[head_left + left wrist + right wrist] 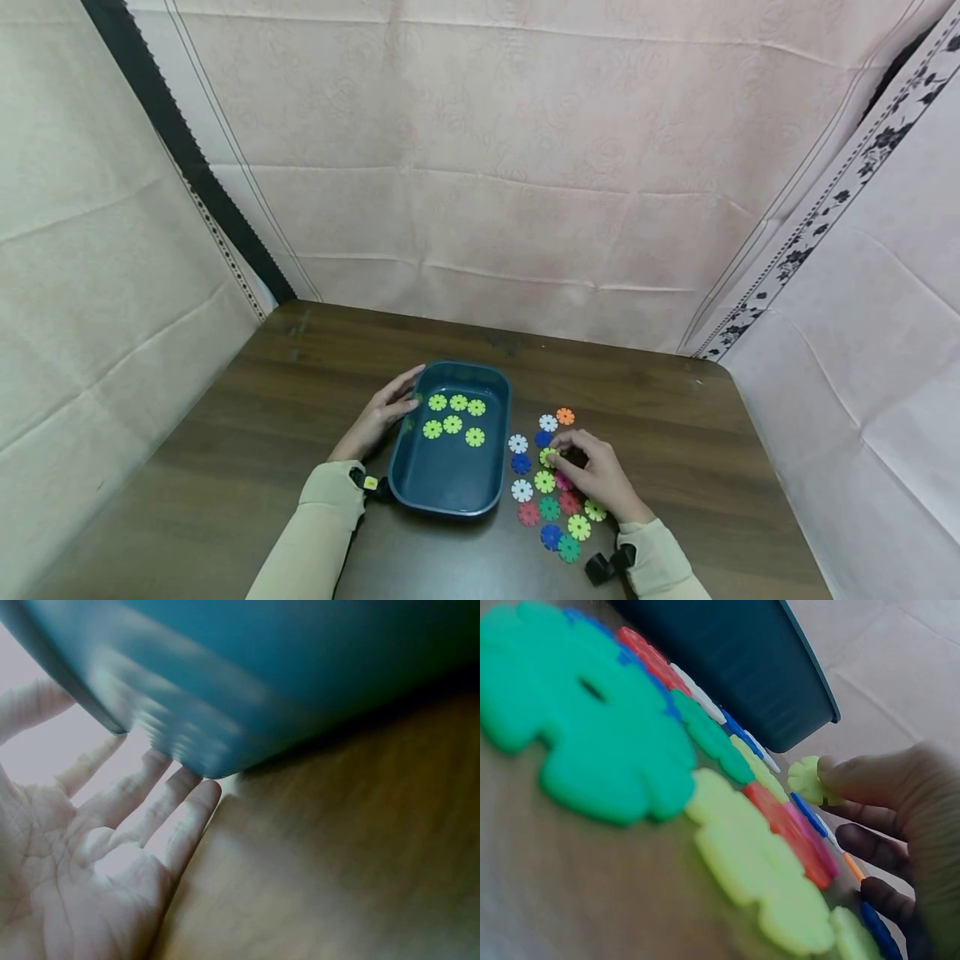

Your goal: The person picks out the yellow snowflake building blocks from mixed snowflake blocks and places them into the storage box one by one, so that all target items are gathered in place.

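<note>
A blue rectangular tray (448, 487) holds several yellow-green flower-shaped discs (452, 424). My left hand (386, 410) rests against its upper left side, the fingers fairly straight; in the left wrist view the fingertips (206, 793) touch the tray's outer wall (247, 682). Right of the tray, my right hand (596, 473) pinches a yellow-green flower-shaped disc (804, 780) between thumb and forefinger, raised off the table. Around that hand lie loose discs of the same shape: white (522, 490), blue (521, 463), green (569, 548), red (528, 513), orange (565, 416), pink and yellow-green.
The brown wooden table (225, 467) has a back edge against a pale cloth screen (480, 167). Similar cloth hangs on the left and right sides. A black wrist camera (600, 568) sits close to the nearest discs.
</note>
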`<state>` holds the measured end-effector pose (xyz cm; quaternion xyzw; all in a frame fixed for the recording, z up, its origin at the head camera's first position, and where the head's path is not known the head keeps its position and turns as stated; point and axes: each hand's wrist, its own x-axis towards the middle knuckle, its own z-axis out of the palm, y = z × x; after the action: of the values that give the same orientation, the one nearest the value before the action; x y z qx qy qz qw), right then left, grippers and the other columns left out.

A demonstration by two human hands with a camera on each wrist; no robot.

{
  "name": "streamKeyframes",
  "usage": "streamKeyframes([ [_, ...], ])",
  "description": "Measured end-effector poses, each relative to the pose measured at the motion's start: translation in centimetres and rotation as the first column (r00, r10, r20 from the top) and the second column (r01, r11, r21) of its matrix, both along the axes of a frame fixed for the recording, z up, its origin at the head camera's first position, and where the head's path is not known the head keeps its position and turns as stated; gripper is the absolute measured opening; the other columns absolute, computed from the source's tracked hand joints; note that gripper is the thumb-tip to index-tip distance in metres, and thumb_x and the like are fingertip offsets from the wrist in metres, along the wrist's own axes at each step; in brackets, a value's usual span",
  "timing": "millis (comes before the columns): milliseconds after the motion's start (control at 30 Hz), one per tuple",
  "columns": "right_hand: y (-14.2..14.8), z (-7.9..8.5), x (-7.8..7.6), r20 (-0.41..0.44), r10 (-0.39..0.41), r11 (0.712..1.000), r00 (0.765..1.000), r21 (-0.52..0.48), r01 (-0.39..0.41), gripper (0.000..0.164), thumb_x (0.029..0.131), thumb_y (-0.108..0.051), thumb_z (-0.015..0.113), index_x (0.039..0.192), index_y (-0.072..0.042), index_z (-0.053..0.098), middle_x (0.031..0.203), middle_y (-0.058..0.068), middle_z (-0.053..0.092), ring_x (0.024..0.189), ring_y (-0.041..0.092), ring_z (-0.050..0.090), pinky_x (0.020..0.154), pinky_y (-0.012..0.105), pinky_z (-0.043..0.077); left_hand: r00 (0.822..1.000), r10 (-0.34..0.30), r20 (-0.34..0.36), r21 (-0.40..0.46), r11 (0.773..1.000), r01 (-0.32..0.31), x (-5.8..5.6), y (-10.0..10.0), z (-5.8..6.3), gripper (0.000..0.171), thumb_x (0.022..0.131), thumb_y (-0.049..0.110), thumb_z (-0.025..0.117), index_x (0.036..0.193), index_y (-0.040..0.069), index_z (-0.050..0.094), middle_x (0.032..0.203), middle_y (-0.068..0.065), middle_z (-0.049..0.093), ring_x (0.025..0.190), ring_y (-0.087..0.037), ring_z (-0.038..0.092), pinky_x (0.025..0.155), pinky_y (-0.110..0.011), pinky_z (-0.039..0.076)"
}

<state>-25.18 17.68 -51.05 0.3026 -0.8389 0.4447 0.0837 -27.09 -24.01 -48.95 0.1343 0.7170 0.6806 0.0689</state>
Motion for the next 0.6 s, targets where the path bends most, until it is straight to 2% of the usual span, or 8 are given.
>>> streamKeyframes([
  [267,0.05,-0.03,-0.08,-0.062,0.025,1.000,0.998,-0.004,-0.026,0.023,0.086,-0.014,0.082,0.104,-0.022,0.070,0.096,-0.014,0.066,0.087,0.014,0.063,0.079,0.038,0.051,1.000,0.012,0.009,-0.010,1.000,-0.012,0.01,0.00,0.11,0.057,0.103,0.018,0.055,0.155,0.032,0.038,0.156,-0.005,0.040,0.141,-0.032,0.038,0.111,-0.063,0.029],
  [433,0.01,-0.06,-0.02,-0.047,0.016,1.000,0.999,-0.006,-0.016,0.022,0.087,-0.015,0.081,0.104,-0.023,0.070,0.096,-0.015,0.066,0.087,0.011,0.063,0.080,0.037,0.051,1.000,0.015,0.006,-0.016,1.000,-0.015,0.08,-0.04,0.07,0.057,0.103,0.016,0.054,0.156,0.031,0.037,0.157,-0.005,0.039,0.142,-0.032,0.037,0.111,-0.064,0.028],
  [600,-0.08,-0.04,-0.04,-0.017,-0.004,0.999,1.000,-0.041,0.003,0.021,0.087,-0.011,0.080,0.102,-0.021,0.070,0.093,-0.012,0.067,0.083,0.009,0.063,0.075,0.035,0.054,1.000,0.009,-0.001,-0.011,1.000,-0.009,0.11,0.05,0.05,0.058,0.103,0.016,0.054,0.157,0.029,0.037,0.157,-0.005,0.038,0.142,-0.032,0.037,0.111,-0.064,0.027],
])
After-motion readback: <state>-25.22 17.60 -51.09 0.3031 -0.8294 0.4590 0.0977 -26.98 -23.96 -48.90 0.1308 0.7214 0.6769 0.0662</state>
